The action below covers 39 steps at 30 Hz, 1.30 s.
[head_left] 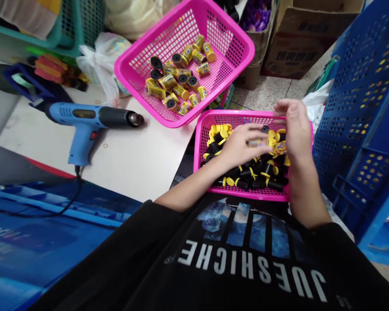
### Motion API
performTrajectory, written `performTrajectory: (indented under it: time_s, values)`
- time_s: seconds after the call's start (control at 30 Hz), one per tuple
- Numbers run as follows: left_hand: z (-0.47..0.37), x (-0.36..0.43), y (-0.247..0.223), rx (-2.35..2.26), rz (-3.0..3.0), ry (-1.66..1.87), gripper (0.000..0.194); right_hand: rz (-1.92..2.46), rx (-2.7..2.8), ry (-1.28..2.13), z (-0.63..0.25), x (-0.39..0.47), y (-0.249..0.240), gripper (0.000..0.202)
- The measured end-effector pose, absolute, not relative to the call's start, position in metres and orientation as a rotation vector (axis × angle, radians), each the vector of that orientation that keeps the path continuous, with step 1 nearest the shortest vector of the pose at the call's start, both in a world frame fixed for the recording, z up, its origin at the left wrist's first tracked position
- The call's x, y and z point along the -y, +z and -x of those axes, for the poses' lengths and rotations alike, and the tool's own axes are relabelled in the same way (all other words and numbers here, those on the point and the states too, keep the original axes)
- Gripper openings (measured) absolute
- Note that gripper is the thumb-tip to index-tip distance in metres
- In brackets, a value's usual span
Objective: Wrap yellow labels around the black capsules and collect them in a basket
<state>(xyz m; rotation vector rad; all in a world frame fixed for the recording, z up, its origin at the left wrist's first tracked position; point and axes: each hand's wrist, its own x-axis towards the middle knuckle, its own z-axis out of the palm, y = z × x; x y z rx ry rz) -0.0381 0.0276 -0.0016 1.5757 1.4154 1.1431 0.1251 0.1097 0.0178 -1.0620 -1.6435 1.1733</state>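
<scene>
Pink plastic basket (pixel 236 113), lower one, sits close against the wearer's black T-shirt (pixel 162 250); what supports it cannot be seen. Contents: a heap of small black canisters with yellow caps (pixel 246 172), lying at all angles, with some loose-looking yellow caps among them.

Left hand (pixel 244 144) is over the middle of this basket, its outline softened by motion blur. Its thumb and fingers stand apart, and a blurred labelled canister (pixel 257 142) shows between them — whether it is gripped or lies behind cannot be told. Right hand (pixel 296 125) is above the basket's right side, thumb uppermost, fingers extended toward the left and slightly spread; nothing is visible in its grasp.

Second pink basket (pixel 134 90), further off, sits tilted in view and overlaps the far edge of the pale tabletop (pixel 126 160). It holds yellow-labelled canisters (pixel 167 82), most on their sides, several with black ends showing; these lie mainly toward its nearer left half.

Blue heat gun (pixel 73 116) lies on the tabletop — black nozzle pointing toward the baskets, black cable (pixel 79 185) running off the near edge. White plastic bag (pixel 105 60) lies just left of the second basket. Cardboard box (pixel 294 56) stands on the speckled floor beyond; tall blue crate (pixel 359 108) to the right.
</scene>
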Motion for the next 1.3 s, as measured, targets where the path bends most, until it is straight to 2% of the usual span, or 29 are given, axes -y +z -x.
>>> performTrajectory:
  time_s: [0.07, 0.27, 0.37, 0.43, 0.5, 0.57, 0.63, 0.77, 0.87, 0.97, 1.13, 1.2, 1.3]
  values:
    - [0.043, -0.020, -0.004, -1.422, -1.825, 0.920, 0.056, 1.146, 1.797, 1.105, -0.132, -0.116, 0.016, 0.036]
    - [0.080, -0.004, -0.019, -1.734, -2.127, 0.443, 0.029, 1.206, 2.186, 1.191, -0.112, -0.108, -0.004, 0.021]
    - [0.087, -0.002, -0.028, -1.687, -2.120, 0.505, 0.011, 1.127, 2.360, 1.209, -0.092, -0.100, -0.002, 0.022]
    - [0.091, -0.002, -0.030, -1.637, -2.031, 0.612, 0.008, 1.076, 2.371, 1.265, -0.086, -0.096, 0.001, 0.025]
    - [0.097, -0.001, -0.029, -1.590, -1.871, 0.715, 0.008, 0.996, 2.326, 1.439, -0.085, -0.093, 0.000, 0.026]
    - [0.102, 0.000, -0.028, -1.540, -1.625, 0.866, 0.004, 0.912, 2.231, 1.640, -0.086, -0.091, -0.005, 0.039]
    - [0.105, 0.000, -0.026, -1.466, -1.343, 1.063, 0.014, 0.890, 2.070, 1.755, -0.083, -0.087, -0.011, 0.049]
    - [0.101, -0.002, -0.026, -1.312, -0.942, 1.320, 0.049, 0.968, 1.692, 1.809, -0.065, -0.073, -0.018, 0.043]
    - [0.097, -0.002, -0.028, -1.244, -0.795, 1.383, 0.059, 1.027, 1.540, 1.788, -0.054, -0.063, -0.016, 0.044]
    - [0.101, 0.001, -0.030, -1.264, -0.679, 1.410, 0.050, 1.115, 1.689, 1.633, -0.063, -0.069, -0.011, 0.036]
    - [0.117, 0.010, -0.027, -1.430, -0.668, 1.416, 0.041, 1.671, 2.139, 0.741, -0.114, -0.108, -0.014, 0.029]
    - [0.121, 0.012, -0.026, -1.468, -0.691, 1.440, 0.035, 1.801, 2.305, 0.603, -0.128, -0.117, -0.022, 0.035]
    - [0.127, 0.011, -0.025, -1.518, -0.706, 1.506, 0.024, 1.752, 2.368, 0.591, -0.128, -0.118, -0.036, 0.039]
